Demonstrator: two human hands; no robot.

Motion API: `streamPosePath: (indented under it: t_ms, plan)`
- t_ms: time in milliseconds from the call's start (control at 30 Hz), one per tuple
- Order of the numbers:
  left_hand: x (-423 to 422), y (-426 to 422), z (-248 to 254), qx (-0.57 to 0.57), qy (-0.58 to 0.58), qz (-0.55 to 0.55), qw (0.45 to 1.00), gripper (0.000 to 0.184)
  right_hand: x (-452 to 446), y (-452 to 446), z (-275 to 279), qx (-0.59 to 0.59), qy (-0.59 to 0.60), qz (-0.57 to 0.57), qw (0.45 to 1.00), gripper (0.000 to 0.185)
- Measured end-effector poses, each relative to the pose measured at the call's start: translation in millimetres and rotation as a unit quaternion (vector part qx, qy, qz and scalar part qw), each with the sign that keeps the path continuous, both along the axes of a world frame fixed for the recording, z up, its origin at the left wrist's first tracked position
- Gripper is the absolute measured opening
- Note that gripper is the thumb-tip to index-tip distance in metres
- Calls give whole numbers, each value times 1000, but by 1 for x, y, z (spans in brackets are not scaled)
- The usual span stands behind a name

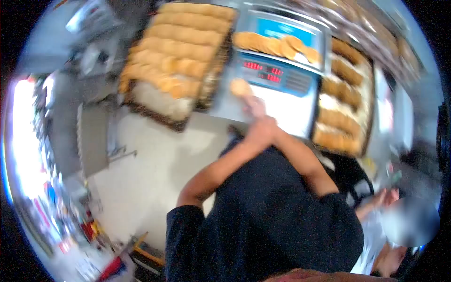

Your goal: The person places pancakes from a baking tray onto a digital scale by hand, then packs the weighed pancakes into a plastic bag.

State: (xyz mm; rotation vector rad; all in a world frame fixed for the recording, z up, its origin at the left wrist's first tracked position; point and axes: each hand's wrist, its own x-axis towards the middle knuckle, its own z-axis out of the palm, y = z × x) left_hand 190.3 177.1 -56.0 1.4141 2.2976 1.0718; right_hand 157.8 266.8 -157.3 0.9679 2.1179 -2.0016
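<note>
Both forearms reach forward and meet in front of the dark shirt. My right hand (254, 106) points up and left, its fingers closed on a round golden biscuit (240, 88). Close against the right wrist is my left hand (262, 130), blurred, so its fingers cannot be made out. Just beyond the held biscuit stands a blue digital scale (300, 83) with a lit red display. On top of it rests a metal tray (325, 47) with a row of similar biscuits (277, 46).
Left of the scale, a large tray (176, 125) carries packed rows of biscuits (183, 33). Another tray (369, 101) with biscuit rows stands right. Bagged goods (347, 19) line the back. At lower right is another person (376, 235), a hand (389, 197) showing.
</note>
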Motion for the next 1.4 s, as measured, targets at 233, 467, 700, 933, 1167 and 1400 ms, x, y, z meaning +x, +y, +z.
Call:
streamPosePath:
  t_ms: [233,467,700,933,1167,1400]
  plan:
    - [3,24,-30,-129,35,53,990,31,6,6,-12,-105,-1,-91,990,51]
    - [-5,11,-13,-1,120,178,977,17,46,27,-16,-7,49,5,999,46]
    - [-14,25,-43,-133,90,205,965,18,92,50,-28,194,164,185,949,43]
    - [-26,17,38,-145,-130,127,973,60,132,64,87,267,180,144,936,21]
    - [0,33,41,46,19,195,980,59,95,173,171,325,154,-64,931,17]
    - [14,44,45,68,-191,289,936,30,-23,270,150,508,159,3,846,31]
